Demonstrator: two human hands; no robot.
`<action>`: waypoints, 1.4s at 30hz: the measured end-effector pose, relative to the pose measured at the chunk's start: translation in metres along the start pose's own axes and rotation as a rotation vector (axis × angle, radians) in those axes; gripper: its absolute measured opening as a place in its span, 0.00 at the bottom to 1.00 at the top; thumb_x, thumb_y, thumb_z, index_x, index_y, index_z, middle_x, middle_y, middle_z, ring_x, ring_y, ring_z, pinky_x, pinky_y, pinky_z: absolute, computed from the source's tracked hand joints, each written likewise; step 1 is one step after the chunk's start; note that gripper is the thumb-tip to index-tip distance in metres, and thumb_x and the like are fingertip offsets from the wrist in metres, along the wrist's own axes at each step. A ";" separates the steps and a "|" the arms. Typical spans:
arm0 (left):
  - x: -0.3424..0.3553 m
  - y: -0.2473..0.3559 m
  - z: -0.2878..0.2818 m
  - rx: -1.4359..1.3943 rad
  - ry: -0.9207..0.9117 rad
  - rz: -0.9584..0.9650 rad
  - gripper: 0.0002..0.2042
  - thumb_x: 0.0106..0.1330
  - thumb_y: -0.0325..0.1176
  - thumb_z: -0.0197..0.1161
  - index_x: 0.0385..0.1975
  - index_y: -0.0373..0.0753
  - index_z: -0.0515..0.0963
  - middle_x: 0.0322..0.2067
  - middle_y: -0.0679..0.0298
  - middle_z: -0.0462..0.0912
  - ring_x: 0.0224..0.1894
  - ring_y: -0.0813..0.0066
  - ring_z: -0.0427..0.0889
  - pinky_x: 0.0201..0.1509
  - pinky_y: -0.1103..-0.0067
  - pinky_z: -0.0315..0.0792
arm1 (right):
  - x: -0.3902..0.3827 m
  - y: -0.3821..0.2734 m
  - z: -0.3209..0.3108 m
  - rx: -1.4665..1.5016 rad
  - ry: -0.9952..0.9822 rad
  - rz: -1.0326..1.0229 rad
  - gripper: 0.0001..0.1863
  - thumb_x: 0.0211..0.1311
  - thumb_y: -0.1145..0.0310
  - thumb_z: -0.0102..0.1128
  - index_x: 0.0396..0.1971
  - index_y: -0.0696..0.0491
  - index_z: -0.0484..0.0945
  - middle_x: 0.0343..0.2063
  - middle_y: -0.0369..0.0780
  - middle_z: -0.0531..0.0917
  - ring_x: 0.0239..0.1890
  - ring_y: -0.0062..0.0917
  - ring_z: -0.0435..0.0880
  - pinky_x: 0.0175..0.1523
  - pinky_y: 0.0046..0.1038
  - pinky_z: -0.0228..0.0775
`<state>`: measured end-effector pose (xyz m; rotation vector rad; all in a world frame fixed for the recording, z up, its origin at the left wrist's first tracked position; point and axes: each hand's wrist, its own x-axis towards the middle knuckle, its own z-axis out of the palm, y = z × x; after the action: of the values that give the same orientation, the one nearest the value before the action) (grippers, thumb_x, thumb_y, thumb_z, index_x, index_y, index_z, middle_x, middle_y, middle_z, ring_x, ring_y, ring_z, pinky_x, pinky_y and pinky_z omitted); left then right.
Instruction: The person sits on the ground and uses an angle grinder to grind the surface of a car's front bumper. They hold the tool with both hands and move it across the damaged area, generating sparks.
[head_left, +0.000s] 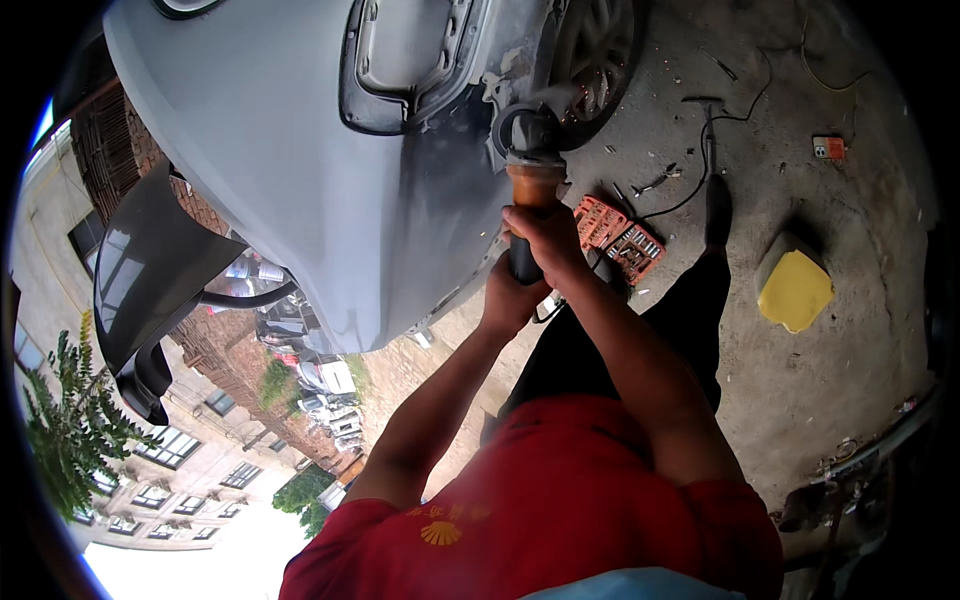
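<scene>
My left hand point(512, 296) is closed round the black rear end of an angle grinder point(537, 186) with an orange body. Just ahead of it, my right hand point(548, 242) wraps the grip nearer the orange part. The grinder's head and round guard lie against the torn lower edge of a grey car body panel point(400, 200), beside the wheel point(598, 60). Small bright specks like sparks show near the wheel. Around the work spot the panel's paint is dark and flaking. The exact contact of the disc is hidden by the guard and blur.
An open orange socket set point(622, 240) lies on the ground right of the grinder. A hammer-like tool point(709, 130), a black cable point(690, 195) and a small orange-white box point(828, 148) lie farther right. A yellow-topped stool point(797, 291) stands at right; a raised dark car lid point(150, 265) at left.
</scene>
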<state>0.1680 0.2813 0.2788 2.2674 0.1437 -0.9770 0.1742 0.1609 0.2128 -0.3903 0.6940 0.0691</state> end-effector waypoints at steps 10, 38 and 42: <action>0.004 0.002 -0.003 0.027 -0.013 -0.010 0.25 0.60 0.35 0.81 0.52 0.29 0.79 0.38 0.63 0.88 0.38 0.79 0.85 0.40 0.75 0.80 | 0.004 0.001 -0.002 -0.003 -0.022 -0.028 0.13 0.67 0.66 0.77 0.41 0.59 0.85 0.32 0.37 0.88 0.33 0.24 0.90 0.45 0.30 0.84; 0.013 0.013 0.005 -0.007 0.020 0.057 0.23 0.60 0.34 0.81 0.50 0.31 0.79 0.34 0.64 0.87 0.36 0.79 0.85 0.39 0.76 0.79 | 0.011 -0.007 -0.006 0.025 0.011 -0.009 0.14 0.67 0.65 0.78 0.42 0.60 0.85 0.34 0.38 0.88 0.33 0.24 0.89 0.42 0.28 0.84; 0.013 0.007 0.004 -0.004 -0.029 0.005 0.21 0.62 0.34 0.80 0.49 0.32 0.79 0.34 0.64 0.87 0.34 0.77 0.86 0.39 0.75 0.80 | 0.010 -0.008 -0.007 0.007 0.028 -0.021 0.14 0.66 0.66 0.78 0.42 0.60 0.85 0.32 0.38 0.88 0.32 0.24 0.89 0.42 0.29 0.83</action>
<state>0.1770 0.2714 0.2713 2.2475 0.1269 -1.0059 0.1791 0.1504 0.2042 -0.3927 0.7175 0.0415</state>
